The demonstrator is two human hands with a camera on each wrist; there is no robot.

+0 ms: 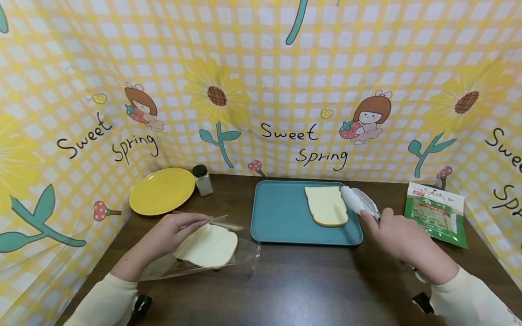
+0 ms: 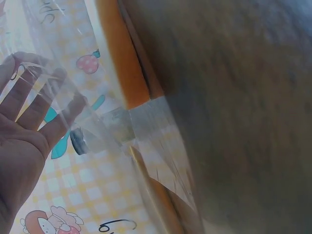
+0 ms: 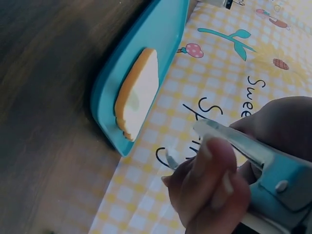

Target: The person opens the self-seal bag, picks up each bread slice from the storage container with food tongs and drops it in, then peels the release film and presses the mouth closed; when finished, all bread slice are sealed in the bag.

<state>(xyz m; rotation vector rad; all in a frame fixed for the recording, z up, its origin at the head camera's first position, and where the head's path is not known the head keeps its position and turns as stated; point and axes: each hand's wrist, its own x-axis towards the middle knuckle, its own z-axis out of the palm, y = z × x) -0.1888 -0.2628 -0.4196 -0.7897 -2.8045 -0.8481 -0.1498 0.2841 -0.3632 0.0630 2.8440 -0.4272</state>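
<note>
My left hand point(image 1: 179, 228) pinches the edge of a clear plastic bag point(image 1: 248, 253); in the left wrist view its film stretches past the fingers point(image 2: 30, 93). A bread slice point(image 1: 214, 246) lies at the bag, and brown crust point(image 2: 122, 58) shows close up in the left wrist view. My right hand point(image 1: 401, 237) grips tongs point(image 1: 356, 199) with white tips and, in the right wrist view, a teal part at the handle point(image 3: 287, 180). The tips hover by the right edge of another bread slice point(image 1: 326, 206), which lies flat on a teal tray point(image 1: 277, 213).
A yellow plate point(image 1: 163, 190) and a black-capped shaker jar point(image 1: 203, 181) stand at the back left of the dark wooden table point(image 1: 293, 285). To the right lies a green and white packet point(image 1: 438, 215). A checked cloth point(image 1: 277, 90) hangs behind.
</note>
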